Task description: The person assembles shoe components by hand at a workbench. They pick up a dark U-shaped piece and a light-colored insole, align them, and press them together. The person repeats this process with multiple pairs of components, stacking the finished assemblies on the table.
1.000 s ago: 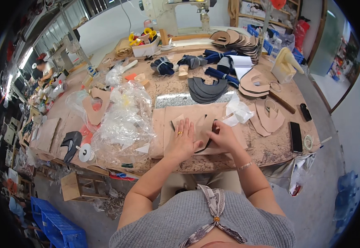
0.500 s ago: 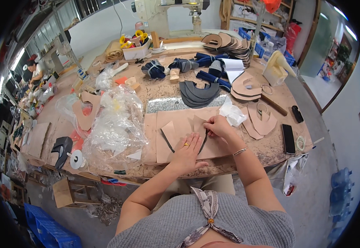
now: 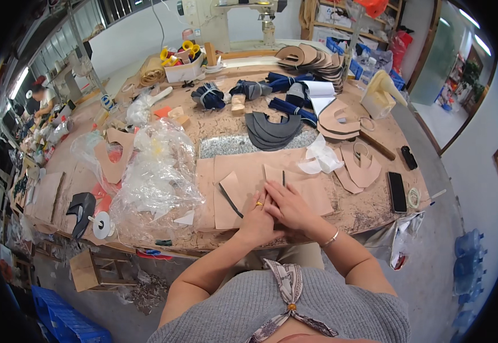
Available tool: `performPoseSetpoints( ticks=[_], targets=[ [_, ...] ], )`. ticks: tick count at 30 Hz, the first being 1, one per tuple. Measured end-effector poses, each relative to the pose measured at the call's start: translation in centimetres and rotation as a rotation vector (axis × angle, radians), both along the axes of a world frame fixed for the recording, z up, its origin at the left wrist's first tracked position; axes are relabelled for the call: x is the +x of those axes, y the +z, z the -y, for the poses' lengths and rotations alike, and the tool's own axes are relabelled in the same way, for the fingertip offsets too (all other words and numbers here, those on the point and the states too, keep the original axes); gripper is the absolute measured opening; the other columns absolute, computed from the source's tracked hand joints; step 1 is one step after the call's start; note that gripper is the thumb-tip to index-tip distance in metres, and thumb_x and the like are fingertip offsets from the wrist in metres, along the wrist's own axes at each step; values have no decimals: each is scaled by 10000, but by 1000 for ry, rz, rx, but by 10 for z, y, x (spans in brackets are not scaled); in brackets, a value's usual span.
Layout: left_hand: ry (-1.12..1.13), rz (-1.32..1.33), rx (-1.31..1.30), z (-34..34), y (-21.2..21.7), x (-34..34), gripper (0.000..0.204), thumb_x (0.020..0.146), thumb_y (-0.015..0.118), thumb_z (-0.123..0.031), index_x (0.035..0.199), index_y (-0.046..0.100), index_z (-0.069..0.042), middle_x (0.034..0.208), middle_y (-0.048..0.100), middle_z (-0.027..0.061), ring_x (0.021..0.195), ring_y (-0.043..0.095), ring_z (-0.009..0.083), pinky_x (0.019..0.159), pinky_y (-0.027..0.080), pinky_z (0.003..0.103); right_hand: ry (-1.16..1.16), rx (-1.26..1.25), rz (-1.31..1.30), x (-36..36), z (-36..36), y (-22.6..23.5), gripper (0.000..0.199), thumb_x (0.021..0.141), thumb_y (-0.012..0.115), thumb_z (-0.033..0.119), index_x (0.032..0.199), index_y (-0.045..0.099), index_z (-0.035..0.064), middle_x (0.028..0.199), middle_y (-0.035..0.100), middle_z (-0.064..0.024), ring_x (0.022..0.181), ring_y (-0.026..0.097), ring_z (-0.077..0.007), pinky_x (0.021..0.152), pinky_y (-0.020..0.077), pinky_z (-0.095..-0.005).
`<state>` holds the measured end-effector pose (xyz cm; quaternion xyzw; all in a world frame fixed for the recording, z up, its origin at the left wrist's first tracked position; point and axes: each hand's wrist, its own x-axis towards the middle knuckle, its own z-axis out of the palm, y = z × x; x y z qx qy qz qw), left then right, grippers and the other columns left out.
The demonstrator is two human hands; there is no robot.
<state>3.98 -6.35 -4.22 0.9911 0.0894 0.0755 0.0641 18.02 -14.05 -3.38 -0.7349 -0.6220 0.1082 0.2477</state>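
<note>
Nearest to the person, both hands rest flat on a pile of tan leather sheets at the front edge of the brown, cluttered wooden workbench. The left hand lies with fingers stretched and close together, pressing on the sheet; it grips nothing. The right hand lies partly over it, fingers also extended and a little spread, holding nothing. A thin dark strip lies on the leather just beside the left hand. To the left is a heap of clear crumpled plastic bags. To the right, near the edge, lies a black flat phone. Further away is a stack of dark grey curved pieces, and at the far end stands a pale sewing machine.
</note>
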Motion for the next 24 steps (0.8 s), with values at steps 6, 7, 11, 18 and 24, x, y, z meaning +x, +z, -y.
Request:
performPoseSetpoints(
  ticks=[6, 7, 11, 18, 24],
  targets=[
    [-2, 158, -2, 12, -2, -15, 992, 741, 643, -631, 1368, 380, 92, 1427, 374, 265, 1370, 310, 378, 1135, 205, 467, -56, -196, 266, 37, -42, -5, 652, 956, 373, 538, 1468, 334, 136, 1541, 294, -46, 1434, 224, -286, 1146, 111, -562],
    [7, 182, -11, 17, -7, -22, 976, 753, 638, -622, 1370, 381, 89, 1427, 377, 261, 1368, 317, 375, 1131, 217, 464, -50, -224, 278, 40, -45, 0, 666, 952, 377, 547, 1473, 325, 135, 1549, 277, -40, 1438, 208, -298, 1146, 105, -566],
    [35, 286, -23, 27, -18, -40, 885, 794, 628, -569, 1367, 404, 67, 1428, 400, 229, 1357, 347, 356, 1118, 253, 462, -28, -205, 235, 44, -39, -20, 835, 847, 518, 637, 1490, 294, 153, 1571, 222, -50, 1453, 141, -335, 1133, 64, -602],
    [41, 313, -59, 28, -21, -42, 815, 803, 640, -513, 1344, 437, 62, 1423, 412, 219, 1351, 355, 353, 1119, 254, 462, -89, -89, -60, 57, -42, -11, 773, 720, 757, 428, 1371, 476, 121, 1503, 361, -94, 1426, 228, -346, 1132, 153, -563],
    [47, 327, -94, 27, -17, -40, 817, 811, 624, -504, 1336, 425, 90, 1383, 434, 232, 1342, 359, 350, 1125, 244, 440, -11, -58, 77, 4, -41, 3, 817, 659, 792, 464, 1340, 499, 119, 1474, 378, -147, 1431, 187, -375, 1118, 90, -618]
  ],
)
